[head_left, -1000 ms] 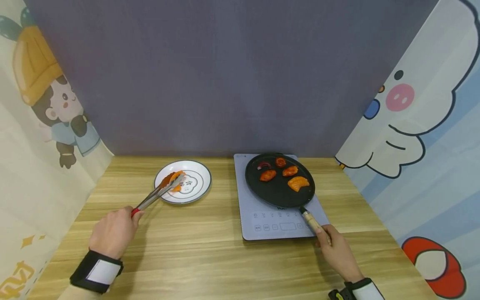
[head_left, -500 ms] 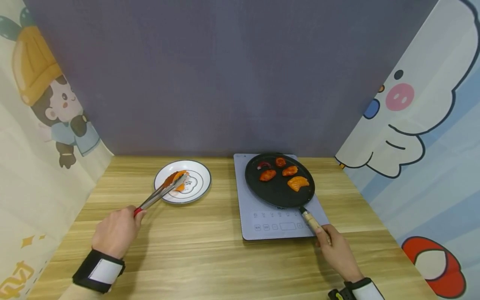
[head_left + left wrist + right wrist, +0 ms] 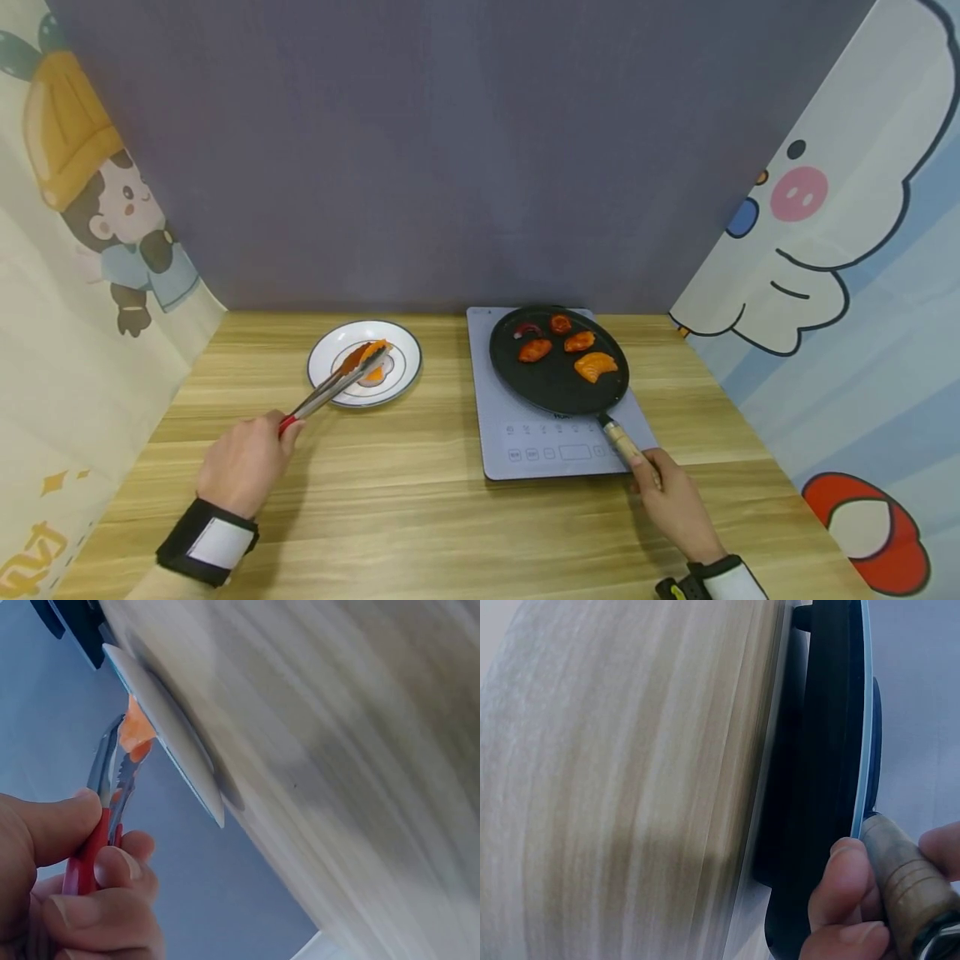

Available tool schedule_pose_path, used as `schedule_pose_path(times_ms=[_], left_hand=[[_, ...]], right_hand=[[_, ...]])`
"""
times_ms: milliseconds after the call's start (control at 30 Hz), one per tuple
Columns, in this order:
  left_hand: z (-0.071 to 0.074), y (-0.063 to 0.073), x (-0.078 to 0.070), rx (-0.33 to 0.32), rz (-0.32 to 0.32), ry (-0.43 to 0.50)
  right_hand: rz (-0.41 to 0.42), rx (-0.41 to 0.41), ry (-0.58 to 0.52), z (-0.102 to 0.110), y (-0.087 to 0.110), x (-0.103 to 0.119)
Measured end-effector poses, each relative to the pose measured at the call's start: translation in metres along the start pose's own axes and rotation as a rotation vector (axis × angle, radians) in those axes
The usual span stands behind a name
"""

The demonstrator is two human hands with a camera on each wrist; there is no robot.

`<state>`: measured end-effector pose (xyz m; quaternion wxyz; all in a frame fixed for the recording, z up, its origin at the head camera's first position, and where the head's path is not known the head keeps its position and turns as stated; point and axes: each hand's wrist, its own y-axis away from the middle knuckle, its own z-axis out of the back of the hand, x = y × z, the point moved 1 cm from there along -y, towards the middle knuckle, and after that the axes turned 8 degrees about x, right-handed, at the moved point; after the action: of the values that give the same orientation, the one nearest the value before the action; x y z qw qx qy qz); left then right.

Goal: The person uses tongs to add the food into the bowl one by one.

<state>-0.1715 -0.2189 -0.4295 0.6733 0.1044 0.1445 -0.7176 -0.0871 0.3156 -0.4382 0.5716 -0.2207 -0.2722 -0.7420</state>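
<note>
In the head view my left hand (image 3: 247, 464) holds metal tongs (image 3: 333, 388) by their red handles, pinched between thumb and fingers. The tong tips reach over a white plate (image 3: 408, 367) with dark rim lines. At the tips are an orange food piece (image 3: 378, 348) and a brown piece (image 3: 352, 360); whether the tongs grip either I cannot tell. The left wrist view shows the orange piece (image 3: 136, 727) at the plate's edge. My right hand (image 3: 675, 500) grips the wooden handle (image 3: 621, 440) of a flat black frying pan (image 3: 547, 392), its fingers curled round it.
The pan sits on a grey induction cooktop (image 3: 498, 462). In it lie an orange slice (image 3: 596, 367), reddish wing-like pieces (image 3: 536, 350), a round red piece (image 3: 560, 323) and a dark red curved piece (image 3: 527, 331). A grey panel (image 3: 450, 167) stands behind the wooden table (image 3: 420, 533).
My left hand and the tongs have moved right, and the orange and brown pieces have shifted right across the plate with the tips. The right hand and the pan have stayed put.
</note>
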Motion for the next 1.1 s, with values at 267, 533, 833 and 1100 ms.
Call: schedule_pose_path(times_ms=[267,533,833,1100], left_hand=[[-0.005,0.002,-0.007,-0.026,-0.024,0.005],[-0.006,0.002,-0.02,-0.07,-0.053,-0.001],[-0.007,0.001,-0.034,-0.107,-0.105,-0.007],[-0.008,0.001,-0.043,-0.14,-0.145,-0.015]], right_hand=[[0.001,0.003,-0.007,0.0,0.001,0.0],[-0.004,0.008,-0.006,0.0,0.0,0.0],[-0.009,0.014,-0.01,0.0,0.0,-0.001],[0.003,0.001,-0.004,0.0,0.0,-0.001]])
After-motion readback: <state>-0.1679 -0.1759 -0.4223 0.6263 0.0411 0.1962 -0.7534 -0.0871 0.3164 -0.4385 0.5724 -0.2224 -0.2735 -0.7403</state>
